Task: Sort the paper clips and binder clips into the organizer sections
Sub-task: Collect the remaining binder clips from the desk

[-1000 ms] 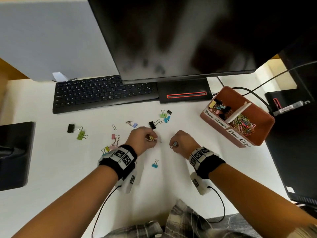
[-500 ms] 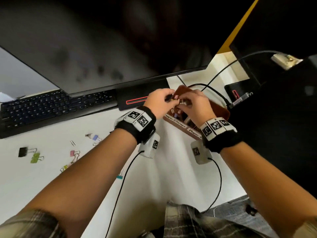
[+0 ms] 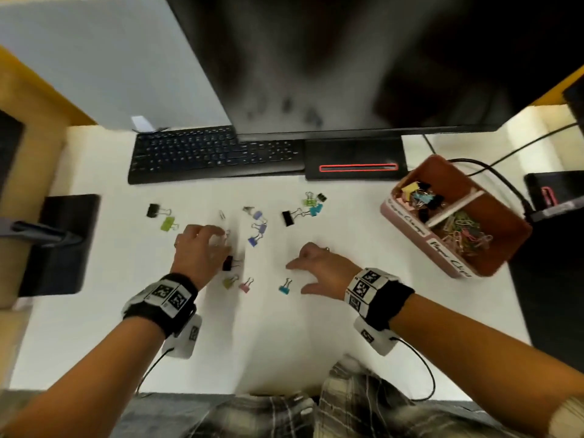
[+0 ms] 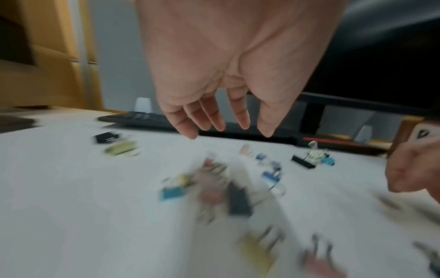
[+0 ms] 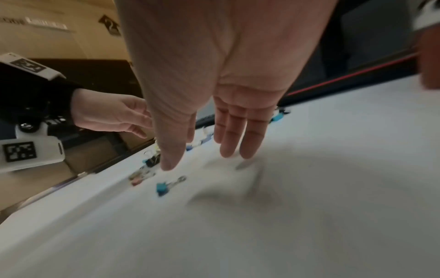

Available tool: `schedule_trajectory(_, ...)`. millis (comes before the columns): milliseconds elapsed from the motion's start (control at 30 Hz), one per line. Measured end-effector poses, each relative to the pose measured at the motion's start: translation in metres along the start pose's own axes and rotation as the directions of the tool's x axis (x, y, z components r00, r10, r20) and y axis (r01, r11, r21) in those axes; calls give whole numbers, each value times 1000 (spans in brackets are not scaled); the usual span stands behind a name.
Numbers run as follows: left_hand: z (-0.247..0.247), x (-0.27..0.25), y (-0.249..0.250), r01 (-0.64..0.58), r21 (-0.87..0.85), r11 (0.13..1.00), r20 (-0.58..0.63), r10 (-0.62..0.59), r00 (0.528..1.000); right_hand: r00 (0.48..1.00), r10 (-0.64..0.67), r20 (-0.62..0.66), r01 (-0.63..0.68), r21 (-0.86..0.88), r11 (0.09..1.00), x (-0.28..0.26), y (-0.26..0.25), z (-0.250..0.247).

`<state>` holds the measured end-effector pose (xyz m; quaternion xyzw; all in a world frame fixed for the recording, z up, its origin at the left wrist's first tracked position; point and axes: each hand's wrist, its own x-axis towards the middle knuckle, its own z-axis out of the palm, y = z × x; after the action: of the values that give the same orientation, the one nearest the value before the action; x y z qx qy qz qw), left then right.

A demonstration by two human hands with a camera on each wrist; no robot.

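Observation:
Several coloured binder clips lie scattered on the white desk [image 3: 284, 343]. My left hand [image 3: 202, 248] hovers open over them, fingers straight and empty in the left wrist view [image 4: 221, 122]. A black binder clip [image 3: 228, 263] lies just right of it. My right hand [image 3: 316, 267] is open too, fingers spread above bare desk, with a blue binder clip [image 3: 285, 286] [image 5: 163, 186] close by its thumb. The brown organizer [image 3: 508, 229] stands at the right: binder clips fill its far section, paper clips its near one.
A black keyboard [image 3: 215, 154] and a monitor base [image 3: 355, 159] run along the back of the desk. Cables [image 3: 493, 172] trail behind the organizer. A dark stand [image 3: 60, 245] sits at the left edge, and dark equipment [image 3: 553, 248] at the right.
Both hands were pinching clips over the organizer half a second ago. They are now back over the scattered clips on the desk, empty and open.

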<state>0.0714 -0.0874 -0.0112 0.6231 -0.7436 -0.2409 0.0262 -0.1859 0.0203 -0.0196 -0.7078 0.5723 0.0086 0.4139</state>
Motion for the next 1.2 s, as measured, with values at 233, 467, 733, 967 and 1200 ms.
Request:
schedule_trajectory(233, 14, -15, -55, -88, -58, 994, 135, 95, 986, 1000, 10, 7, -10, -26, 1000, 28, -30, 30)
schedule_trajectory(467, 23, 1, -60, -186, -117, 976, 114, 200, 973, 988, 131, -84, -123, 91, 988, 43, -32, 29)
schedule_trajectory(733, 21, 14, -60, -229, -196, 954, 85, 249, 965, 924, 245, -295, -153, 301, 941, 95, -62, -1)
schedule_trajectory(967, 19, 26, -56, -150, -165, 975, 182, 179, 967, 920, 307, -244, -249, 244, 937, 121, -71, 4)
schedule_trajectory(1200, 17, 26, -54, -145, -199, 969, 138, 174, 975, 931, 285, -228, -248, 177, 952, 115, -64, 9)
